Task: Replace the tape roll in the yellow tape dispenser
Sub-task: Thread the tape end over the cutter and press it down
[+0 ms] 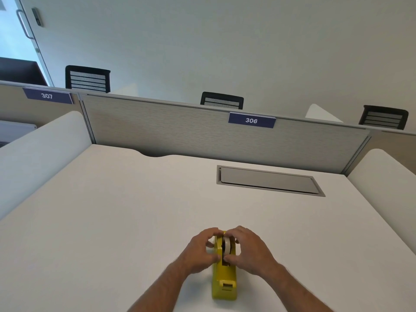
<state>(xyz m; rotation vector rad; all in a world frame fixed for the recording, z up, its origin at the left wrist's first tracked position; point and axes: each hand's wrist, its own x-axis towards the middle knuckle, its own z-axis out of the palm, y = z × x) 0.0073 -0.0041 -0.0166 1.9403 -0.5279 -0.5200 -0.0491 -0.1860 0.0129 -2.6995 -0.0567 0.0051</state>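
White desk (112, 210) in an office cubicle, fenced at the back by a grey partition (180, 129) carrying number plate 306 (251, 120); a second plate, 307 (47, 95), sits on the neighbouring panel.

Item 1: yellow tape dispenser (224, 275), one, lying on the desk at its near edge, cutter end toward the person.

Item 2: tape roll (227, 245), one, pale, standing on edge in the dispenser's cradle at its far end.

Item 3: left hand (200, 253), curled round the dispenser's left flank, thumb and fingertips pressed to the yellow body, steadying it.

Item 4: right hand (249, 251), fingers closed over the roll from above and from the right, thumb low at the cradle opening.

Progress: whether this roll is the old one coming out or the new one going in cannot be told. No spare roll is visible on the desk. Judged mid-task: the roll sits in the cradle and both hands are engaged.

Other counts: chair backs beyond the partition, three; grey cable hatch (267, 181) set in the desk, one; door handle (23, 23) upper left, one.
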